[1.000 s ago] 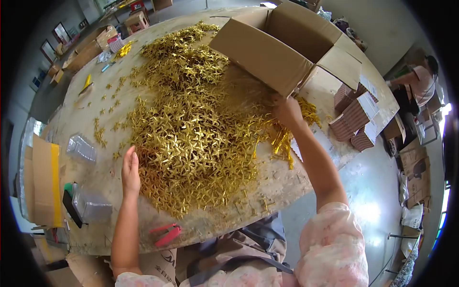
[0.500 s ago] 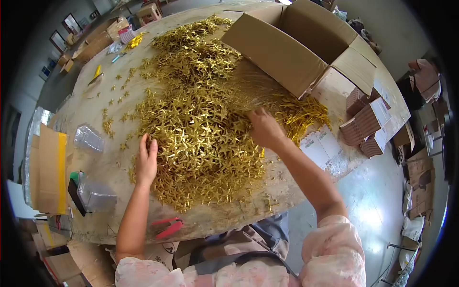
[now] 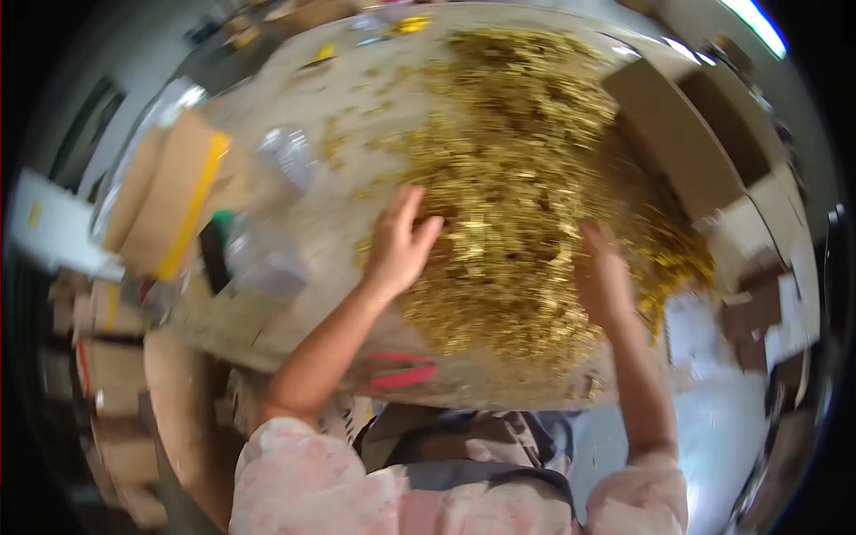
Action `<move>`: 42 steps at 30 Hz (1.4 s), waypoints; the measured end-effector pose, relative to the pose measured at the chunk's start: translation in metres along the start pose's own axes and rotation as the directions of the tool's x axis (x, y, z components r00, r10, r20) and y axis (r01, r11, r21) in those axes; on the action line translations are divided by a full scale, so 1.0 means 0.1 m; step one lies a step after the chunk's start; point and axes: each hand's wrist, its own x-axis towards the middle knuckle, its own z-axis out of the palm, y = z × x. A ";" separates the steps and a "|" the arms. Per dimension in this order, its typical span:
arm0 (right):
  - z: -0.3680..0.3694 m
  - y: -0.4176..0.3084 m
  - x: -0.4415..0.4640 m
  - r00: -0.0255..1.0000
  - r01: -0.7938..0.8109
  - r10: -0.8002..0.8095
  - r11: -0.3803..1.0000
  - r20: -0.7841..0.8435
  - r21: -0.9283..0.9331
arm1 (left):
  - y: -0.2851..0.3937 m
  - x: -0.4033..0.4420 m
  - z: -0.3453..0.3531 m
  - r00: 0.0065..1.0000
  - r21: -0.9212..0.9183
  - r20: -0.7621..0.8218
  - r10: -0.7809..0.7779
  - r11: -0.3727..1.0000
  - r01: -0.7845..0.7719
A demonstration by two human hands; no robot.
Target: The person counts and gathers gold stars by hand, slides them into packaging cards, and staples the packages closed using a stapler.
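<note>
A large heap of gold star ornaments (image 3: 508, 223) spreads over the table, blurred by motion. At the heap's left edge is my left hand (image 3: 399, 250), its thumb held apart from the fingers and nothing visible in it. My right hand (image 3: 608, 276) lies against the heap's right side. Its fingers are smeared and partly lost among the stars, so whether it holds any I cannot make out. To its right is a bunch of yellow-gold strands (image 3: 682, 254). Red-handled pliers (image 3: 401, 370) rest near the table's front edge, below my left hand.
An open cardboard box (image 3: 673, 134) stands at the back right, with pinkish-brown boxes (image 3: 749, 312) nearer. Clear plastic containers (image 3: 263, 254) sit on the left beside a cardboard piece with yellow tape (image 3: 174, 196). Loose stars (image 3: 332, 143) dot the table (image 3: 303, 316).
The view has swung left, so the heap and box appear farther right. My left hand's thumb and fingers are spread wider. My right hand has shifted closer to the heap's near right side.
</note>
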 end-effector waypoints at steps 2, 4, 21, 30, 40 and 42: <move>-0.07 0.11 -0.05 0.980 0.123 -0.136 0.988 -0.146 -0.097 | 0.09 -0.13 -0.37 0.999 0.010 0.009 0.039 0.999 -0.039; -0.14 0.18 -0.13 0.981 0.146 -0.130 0.983 -0.146 0.108 | 0.12 -0.28 -0.78 0.992 0.147 -0.072 0.105 0.985 -0.093; -0.25 0.47 -0.69 0.991 0.092 -0.044 0.916 -0.128 0.391 | -0.55 -0.55 -2.27 0.932 0.215 0.111 -0.346 0.924 0.318; -0.26 0.62 -0.82 0.994 0.034 0.026 0.854 -0.108 0.520 | -0.58 -0.47 -2.37 0.872 0.114 0.254 -0.419 0.908 0.403; -0.19 0.65 -0.85 0.995 0.021 0.035 0.827 -0.089 0.562 | -0.72 -0.40 -2.47 0.842 0.071 0.375 -0.388 0.917 0.392; -0.20 0.65 -0.86 0.995 0.020 0.036 0.829 -0.090 0.558 | -0.70 -0.38 -2.46 0.840 0.088 0.372 -0.395 0.916 0.391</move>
